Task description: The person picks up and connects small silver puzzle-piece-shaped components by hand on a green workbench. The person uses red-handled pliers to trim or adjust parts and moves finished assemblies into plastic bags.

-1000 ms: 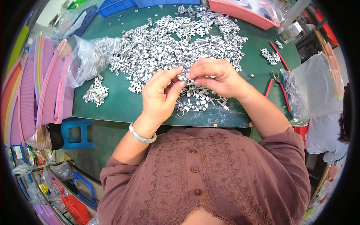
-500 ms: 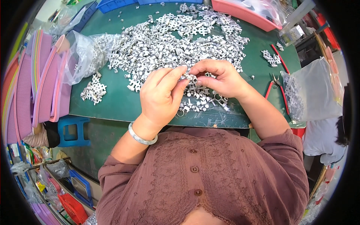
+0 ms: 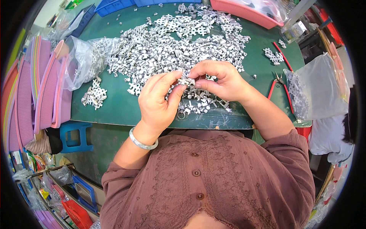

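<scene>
1. Small parts (image 3: 164,47), heaped upper centre: silver-grey, metallic-looking, bright highlights, uneven relief.
2. Held piece (image 3: 187,81), centre: same silvery metallic look.
3. Tabletop (image 3: 118,108): green, smooth, low sheen; scuffed toward its lower edge.
4. Pliers (image 3: 279,81), right: bare metal tips; smooth red grips, apparently plastic.
5. Pale bag (image 3: 324,93), right: translucent plastic film, lightly creased.
6. Clear bag (image 3: 80,57), upper left: crinkled plastic film, glossy.
7. Pink basket (image 3: 244,16), upper right: rigid plastic.
8. Lilac containers (image 3: 51,91), far left: finely ribbed, plastic-looking.
9. Stool (image 3: 68,141), lower left: blue plastic, smooth.
10. Bangle (image 3: 143,144), lower centre-left: pale, mottled, polished; stone or plastic, indeterminable.
11. Blouse (image 3: 164,187), bottom centre: brown cloth, matt, crinkled, embroidered front.
</scene>
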Motion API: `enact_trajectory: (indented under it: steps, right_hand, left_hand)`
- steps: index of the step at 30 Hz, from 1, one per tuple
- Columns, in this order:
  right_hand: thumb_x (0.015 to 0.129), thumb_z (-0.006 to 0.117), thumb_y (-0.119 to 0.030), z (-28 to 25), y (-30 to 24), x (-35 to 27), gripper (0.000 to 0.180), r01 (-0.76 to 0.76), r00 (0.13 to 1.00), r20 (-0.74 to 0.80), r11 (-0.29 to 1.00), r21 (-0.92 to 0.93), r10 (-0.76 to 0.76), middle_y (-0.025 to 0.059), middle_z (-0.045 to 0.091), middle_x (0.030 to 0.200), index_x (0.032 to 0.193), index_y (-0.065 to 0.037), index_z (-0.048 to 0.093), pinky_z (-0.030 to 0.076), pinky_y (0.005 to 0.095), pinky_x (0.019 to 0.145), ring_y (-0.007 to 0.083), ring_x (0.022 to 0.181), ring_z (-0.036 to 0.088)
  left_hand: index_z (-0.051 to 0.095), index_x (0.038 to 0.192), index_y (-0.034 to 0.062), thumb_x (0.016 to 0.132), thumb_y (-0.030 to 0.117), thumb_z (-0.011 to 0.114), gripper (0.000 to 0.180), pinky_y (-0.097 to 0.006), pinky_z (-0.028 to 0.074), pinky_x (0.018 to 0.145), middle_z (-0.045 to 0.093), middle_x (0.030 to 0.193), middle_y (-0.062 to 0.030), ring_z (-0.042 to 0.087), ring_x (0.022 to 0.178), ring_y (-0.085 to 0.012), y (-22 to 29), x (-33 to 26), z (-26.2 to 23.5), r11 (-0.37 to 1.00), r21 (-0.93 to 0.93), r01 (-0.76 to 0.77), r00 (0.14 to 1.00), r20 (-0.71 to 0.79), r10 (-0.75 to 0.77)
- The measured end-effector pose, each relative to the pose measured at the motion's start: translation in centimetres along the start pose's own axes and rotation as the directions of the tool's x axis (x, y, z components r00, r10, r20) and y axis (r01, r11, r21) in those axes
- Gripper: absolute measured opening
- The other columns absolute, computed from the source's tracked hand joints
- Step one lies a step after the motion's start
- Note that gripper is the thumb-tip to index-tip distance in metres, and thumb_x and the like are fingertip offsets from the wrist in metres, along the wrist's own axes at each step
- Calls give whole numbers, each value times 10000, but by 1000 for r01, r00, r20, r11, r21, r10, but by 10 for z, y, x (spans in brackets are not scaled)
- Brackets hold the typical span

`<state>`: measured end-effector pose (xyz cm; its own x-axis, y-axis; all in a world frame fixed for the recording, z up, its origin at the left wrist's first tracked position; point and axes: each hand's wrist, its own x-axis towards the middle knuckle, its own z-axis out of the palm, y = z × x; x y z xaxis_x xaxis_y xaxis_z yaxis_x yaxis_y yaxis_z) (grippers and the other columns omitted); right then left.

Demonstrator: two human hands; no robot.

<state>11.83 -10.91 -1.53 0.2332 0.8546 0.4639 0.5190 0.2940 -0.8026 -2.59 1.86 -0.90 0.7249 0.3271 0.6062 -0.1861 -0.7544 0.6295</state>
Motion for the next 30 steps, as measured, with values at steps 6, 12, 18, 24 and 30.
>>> enact_trajectory:
  steps: [6,12,18,24,30]
  right_hand:
    - [711,636,-12,0,-2,1,171,15,1000,-16,999,-41,-16,69,616,802,876,-32,597,474,260,634,167,714,600]
    - [715,638,-22,0,-4,0,162,33,999,-13,998,-59,-34,65,607,784,871,-34,596,469,257,620,166,689,591]
    - [694,653,-20,0,-7,4,209,84,994,-58,991,-107,-91,85,558,847,891,-4,585,448,264,649,176,743,555]
    - [683,656,-74,10,-9,2,218,180,970,-130,965,-191,-206,81,565,822,888,-32,598,453,303,656,228,757,558]
    - [677,624,-64,12,-17,2,170,195,928,-186,846,-497,-323,65,546,786,842,-47,588,440,320,614,235,710,545]
  left_hand:
    - [603,936,24,674,20,666,270,-271,451,590,607,805,-98,566,669,-198,1,-3,0,997,-45,60,998,4,-60]
    - [597,955,22,724,17,641,235,-229,442,573,611,779,-71,552,631,-127,-3,-6,2,978,-153,142,990,27,-140]
    - [566,962,62,843,130,554,138,-188,433,527,603,766,-25,533,603,-83,-11,-11,7,152,-779,609,732,477,-486]
    - [542,916,76,880,236,490,172,-213,429,518,572,748,-49,526,642,-136,-11,-20,20,-265,-761,592,676,648,-350]
    - [527,1013,83,870,193,513,181,-192,412,499,568,737,-36,526,614,-109,-3,-14,23,-138,-753,643,645,630,-432]
